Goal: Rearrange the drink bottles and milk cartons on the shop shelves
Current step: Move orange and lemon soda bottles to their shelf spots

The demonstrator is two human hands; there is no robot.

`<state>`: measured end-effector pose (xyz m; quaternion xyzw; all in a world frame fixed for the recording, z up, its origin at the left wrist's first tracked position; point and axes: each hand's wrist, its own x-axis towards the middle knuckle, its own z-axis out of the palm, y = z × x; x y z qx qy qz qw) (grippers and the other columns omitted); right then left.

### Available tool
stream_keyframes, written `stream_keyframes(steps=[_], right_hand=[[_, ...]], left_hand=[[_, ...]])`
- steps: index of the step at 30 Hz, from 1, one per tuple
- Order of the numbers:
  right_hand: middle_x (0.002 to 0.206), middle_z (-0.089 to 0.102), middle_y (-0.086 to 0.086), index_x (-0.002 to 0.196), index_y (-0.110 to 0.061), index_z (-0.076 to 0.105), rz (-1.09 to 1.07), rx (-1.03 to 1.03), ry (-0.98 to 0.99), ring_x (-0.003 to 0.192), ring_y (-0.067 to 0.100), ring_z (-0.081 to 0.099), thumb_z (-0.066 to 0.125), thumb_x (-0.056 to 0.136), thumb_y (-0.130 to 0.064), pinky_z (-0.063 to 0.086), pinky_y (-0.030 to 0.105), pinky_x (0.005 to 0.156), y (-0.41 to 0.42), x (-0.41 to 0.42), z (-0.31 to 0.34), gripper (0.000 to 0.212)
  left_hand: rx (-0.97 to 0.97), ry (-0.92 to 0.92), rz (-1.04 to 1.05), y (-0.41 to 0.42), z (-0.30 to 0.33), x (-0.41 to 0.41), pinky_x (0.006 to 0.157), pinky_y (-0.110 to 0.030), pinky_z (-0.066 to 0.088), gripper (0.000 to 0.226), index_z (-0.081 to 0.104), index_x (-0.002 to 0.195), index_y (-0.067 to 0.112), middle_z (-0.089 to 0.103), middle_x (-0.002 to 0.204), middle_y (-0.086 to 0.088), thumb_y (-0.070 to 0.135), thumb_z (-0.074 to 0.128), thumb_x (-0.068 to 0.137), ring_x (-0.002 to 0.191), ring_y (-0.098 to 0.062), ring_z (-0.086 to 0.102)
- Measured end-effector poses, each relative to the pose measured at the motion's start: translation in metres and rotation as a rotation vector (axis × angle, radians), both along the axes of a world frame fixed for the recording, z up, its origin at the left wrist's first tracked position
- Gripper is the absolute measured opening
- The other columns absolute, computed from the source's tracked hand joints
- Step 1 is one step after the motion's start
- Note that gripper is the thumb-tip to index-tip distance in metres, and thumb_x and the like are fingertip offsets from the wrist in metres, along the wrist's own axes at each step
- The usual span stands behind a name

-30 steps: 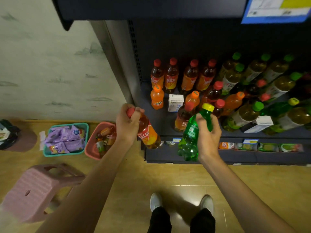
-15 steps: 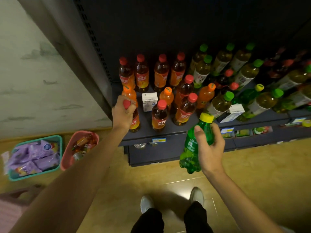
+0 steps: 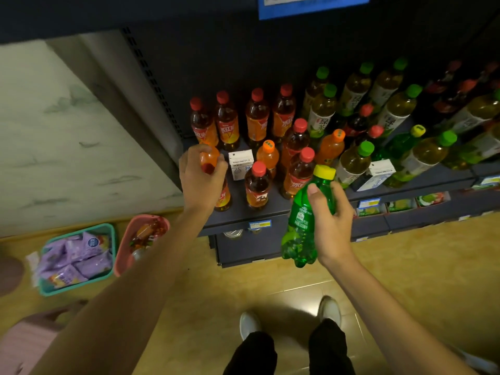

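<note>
Presently, the red-capped tea bottle [image 3: 223, 194] stands upright at the front left corner of the shelf [image 3: 243, 216], its base on the shelf board and its cap directly beneath the left hand [image 3: 198, 180]. The fingers [image 3: 220, 165] of that hand are curled about the cap and neck; whether they grip it firmly or are loosening cannot be told. Immediately behind the hand stands an orange soda bottle [image 3: 209, 158], partly covered by it, and just beside that a small white milk carton [image 3: 240, 163]. A second red-capped tea bottle [image 3: 257, 186] stands just to the right on the front edge.

The green soda bottle [image 3: 303, 220] is held off the shelf, in front of its edge, by the right hand [image 3: 331, 223]. That hand is closed round the upper body below the yellow cap, thumb across the front. The bottle's long axis is tilted, cap up and toward the shelf, base down toward the floor [image 3: 405, 280].

Judgement: the other green soda bottle [image 3: 400, 143] stands to the right of the held one, among the green-capped tea bottles [image 3: 351, 161], so the right hand is the nearer for that placing. A second milk carton [image 3: 376, 175] lies at the front edge near that spot and may obstruct.

The left arm is extended forward, wrist bent downward; the right forearm is raised with the elbow drawn in.
</note>
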<state>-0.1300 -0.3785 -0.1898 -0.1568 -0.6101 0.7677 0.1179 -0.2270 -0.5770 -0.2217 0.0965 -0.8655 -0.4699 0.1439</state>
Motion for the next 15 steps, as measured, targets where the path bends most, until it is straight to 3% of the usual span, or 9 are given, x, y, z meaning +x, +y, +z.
stream_keyframes(steps=[4,7,9,11,12,15], right_hand=[[0.077,0.065,-0.013,0.088,-0.027,0.067,-0.003,-0.016,-0.004,0.075,0.007,0.061,0.066,0.084,-0.034,0.050,0.023,0.070,0.019,0.000,0.011,0.008],[0.092,0.067,-0.008,0.100,-0.028,0.069,-0.027,-0.016,-0.045,0.092,0.016,0.062,0.070,0.075,-0.049,0.050,0.032,0.084,0.043,0.004,0.022,0.033],[0.081,0.067,-0.013,0.088,-0.031,0.067,-0.028,-0.020,-0.056,0.084,0.011,0.062,0.071,0.084,-0.038,0.050,0.023,0.077,0.063,0.009,0.025,0.009],[0.075,0.066,-0.009,0.083,-0.032,0.061,-0.052,-0.045,-0.096,0.072,0.004,0.064,0.065,0.094,-0.019,0.048,0.011,0.068,0.082,0.014,0.029,0.017],[0.077,0.065,-0.009,0.077,-0.032,0.051,-0.054,-0.041,-0.103,0.071,0.003,0.064,0.062,0.095,-0.014,0.046,0.008,0.066,0.092,0.017,0.030,0.027],[0.087,0.066,-0.008,0.093,-0.020,0.062,-0.062,-0.065,-0.120,0.082,0.004,0.065,0.060,0.096,-0.012,0.045,0.009,0.067,0.117,0.020,0.035,0.009]], left_hand=[[-0.103,0.153,-0.030,0.026,0.022,0.018,0.082,-0.007,0.033,0.010,0.064,0.093,0.011,0.056,0.096,0.010,0.018,0.062,0.086,0.093,-0.001,0.046],[-0.042,0.163,-0.077,0.054,0.027,0.030,0.071,-0.008,0.036,0.001,0.061,0.087,0.018,0.060,0.086,0.006,0.018,0.062,0.086,0.076,0.000,0.051],[-0.018,0.149,-0.095,0.074,0.028,0.038,0.069,-0.018,0.042,0.006,0.056,0.084,0.028,0.061,0.078,0.004,0.026,0.060,0.088,0.073,-0.008,0.056],[-0.014,0.109,-0.119,0.092,0.026,0.046,0.070,-0.028,0.046,0.012,0.052,0.082,0.036,0.060,0.075,0.004,0.029,0.058,0.089,0.073,-0.012,0.058],[-0.016,0.095,-0.130,0.102,0.026,0.051,0.070,-0.026,0.046,0.015,0.050,0.081,0.038,0.058,0.073,0.006,0.028,0.058,0.089,0.070,-0.008,0.057],[0.014,0.084,-0.131,0.129,0.022,0.063,0.064,-0.014,0.042,0.019,0.053,0.080,0.036,0.057,0.070,0.010,0.019,0.058,0.086,0.064,-0.005,0.055]])
